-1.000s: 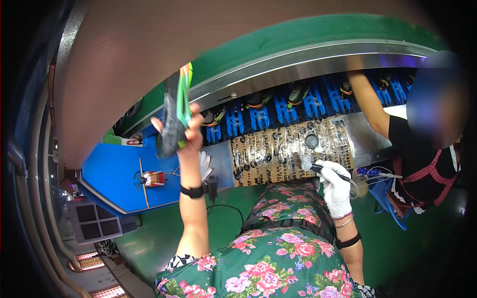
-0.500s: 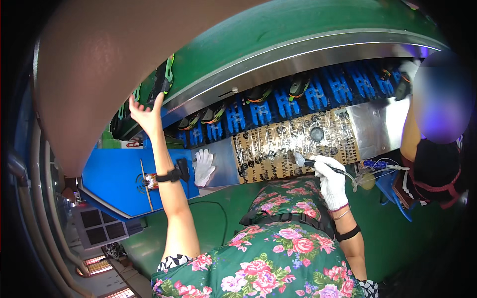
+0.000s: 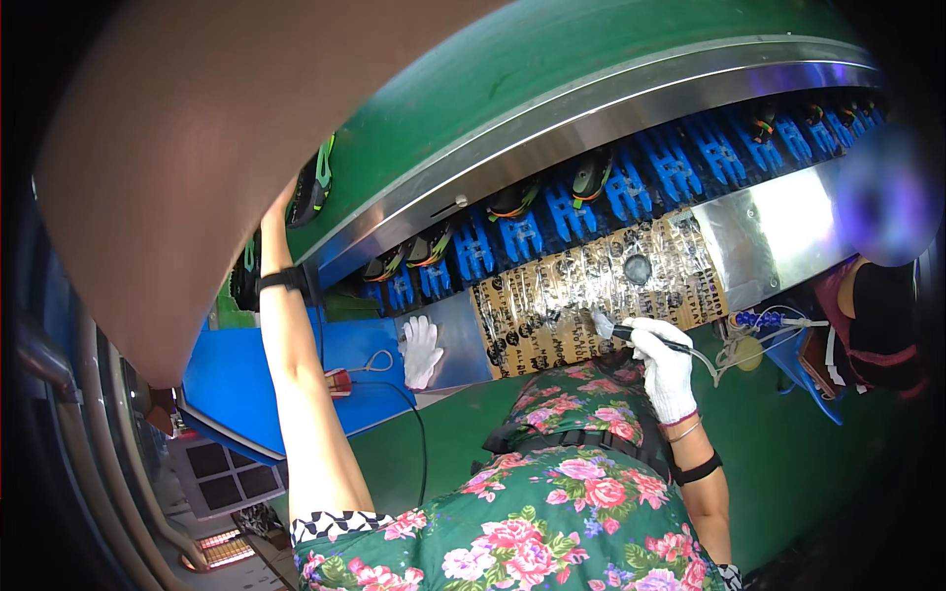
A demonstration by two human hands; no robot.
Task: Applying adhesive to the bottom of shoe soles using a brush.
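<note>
My left hand (image 3: 280,207) reaches far forward at the left, under the edge of a brown curved panel that hides its fingers. Right beside it is a black shoe part with green and orange trim (image 3: 315,184) on the green belt. My right hand (image 3: 664,369), in a white knit glove, is closed around the dark handle of a brush (image 3: 623,332). The pale bristles point left, over a ledge covered in brown printed tape (image 3: 562,315). A loose white glove (image 3: 422,352) lies flat on the bare metal left of the tape.
Blue slotted holders (image 3: 522,234) run behind the ledge, several carrying dark shoe parts. The brown panel (image 3: 197,148) overhangs the upper left. A blue surface (image 3: 236,379) with a cable stands at left. Another person (image 3: 880,320) is at the right edge.
My left hand has gone from open in plain sight to partly hidden beneath the brown panel, next to the shoe part. My right hand keeps the brush. The view has shifted slightly.
</note>
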